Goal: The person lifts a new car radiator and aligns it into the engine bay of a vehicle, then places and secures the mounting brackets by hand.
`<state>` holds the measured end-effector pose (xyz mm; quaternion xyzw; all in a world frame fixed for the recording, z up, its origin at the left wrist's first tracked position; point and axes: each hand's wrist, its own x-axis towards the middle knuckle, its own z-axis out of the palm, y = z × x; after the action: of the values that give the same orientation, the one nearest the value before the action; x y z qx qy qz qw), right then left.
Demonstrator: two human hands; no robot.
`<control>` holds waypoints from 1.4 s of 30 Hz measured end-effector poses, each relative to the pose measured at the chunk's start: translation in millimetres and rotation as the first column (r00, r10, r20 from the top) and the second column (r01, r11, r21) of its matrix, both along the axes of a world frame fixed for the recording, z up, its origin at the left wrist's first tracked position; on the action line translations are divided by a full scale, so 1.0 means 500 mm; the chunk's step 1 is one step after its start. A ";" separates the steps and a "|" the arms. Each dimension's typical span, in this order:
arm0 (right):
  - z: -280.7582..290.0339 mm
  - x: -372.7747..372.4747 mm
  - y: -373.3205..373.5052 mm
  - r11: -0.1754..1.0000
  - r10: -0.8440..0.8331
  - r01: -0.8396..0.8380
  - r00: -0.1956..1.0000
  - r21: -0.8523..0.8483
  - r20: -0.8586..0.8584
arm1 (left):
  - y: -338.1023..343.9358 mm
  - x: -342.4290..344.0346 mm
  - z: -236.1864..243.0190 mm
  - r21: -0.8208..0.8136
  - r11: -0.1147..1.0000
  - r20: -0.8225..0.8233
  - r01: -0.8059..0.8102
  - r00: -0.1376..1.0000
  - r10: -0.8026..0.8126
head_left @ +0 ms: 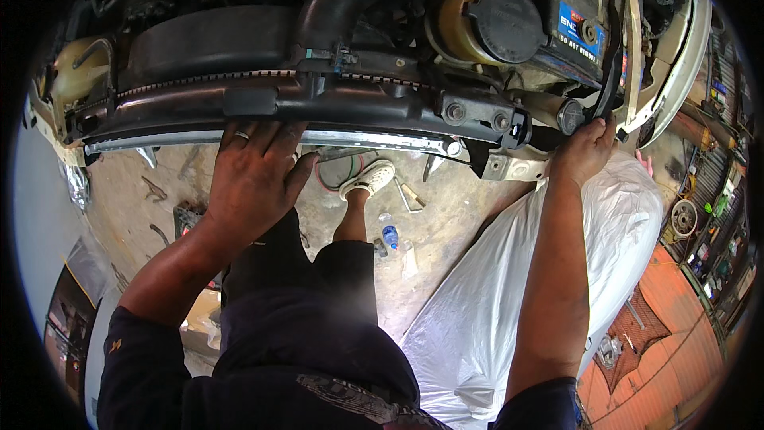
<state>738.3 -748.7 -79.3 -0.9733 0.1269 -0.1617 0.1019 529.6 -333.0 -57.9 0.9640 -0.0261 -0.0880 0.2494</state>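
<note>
A black radiator (175, 107) lies across the far side of my view, with a silver metal bar (366, 139) along its near edge. My left hand (255, 171), a ring on one finger, rests across that bar with its fingers stretched out and the thumb apart. Its fingertips meet the radiator's black top tank and are partly hidden. At the right end, my right hand (585, 151) is closed around the lower end of a long black strip (613, 56); some of its fingers are out of sight. A metal bracket (477, 115) is bolted between the two hands.
Behind the radiator are a thick black hose (338, 8), a yellowed reservoir with a black cap (503, 24) and a battery (577, 40). A silvery plastic cover (493, 295) drapes beside my right arm. Tools and a small blue bottle (390, 237) lie on the concrete floor.
</note>
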 end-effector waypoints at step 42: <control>-0.030 0.008 -0.086 0.997 0.078 -0.077 0.996 -0.027 0.042 | -0.004 -0.074 -0.022 -0.126 0.990 0.155 -0.068 0.984 0.087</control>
<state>742.3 -791.6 -94.6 -0.9750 0.0846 -0.1801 0.0986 492.5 -335.0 -68.7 0.9515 -0.0137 0.0013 0.3074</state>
